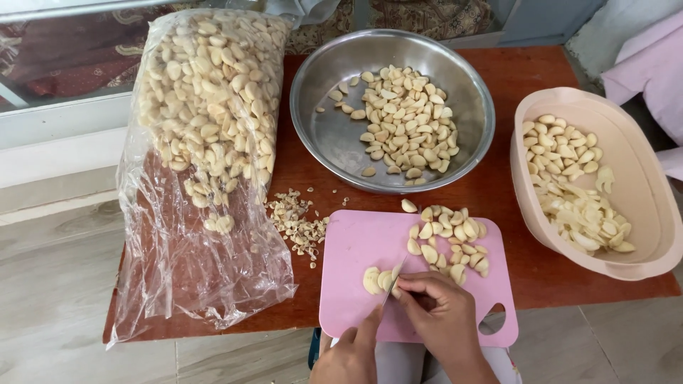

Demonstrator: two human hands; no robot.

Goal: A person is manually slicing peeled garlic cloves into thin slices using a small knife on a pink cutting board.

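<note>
Garlic clove (pixel 375 280), partly sliced, lies near the front left of the pink board (pixel 356 284), and I see both hands working on it. My left hand (pixel 350 355) comes up from the bottom edge and grips a small knife (pixel 393 279), fingers closed round the handle; the blade slants up to the right and its edge meets the clove. My right hand (pixel 440 313) rests on the board just right of the blade, fingertips (pixel 407 284) curled and pressing on the clove at the cut. The two hands sit close together, touching or nearly so.

A loose pile of whole peeled cloves (pixel 448 242) occupies the board's upper right corner. The board lies at the front edge of a red-brown table (pixel 541 270). Beyond it stands a steel bowl (pixel 327 135) of peeled cloves. To the right, a beige tub (pixel 640 199) holds cloves and slices. To the left lies a clear plastic bag (pixel 192 213), its upper half full of cloves. Trimmed scraps (pixel 295 224) are scattered between bag and board.
</note>
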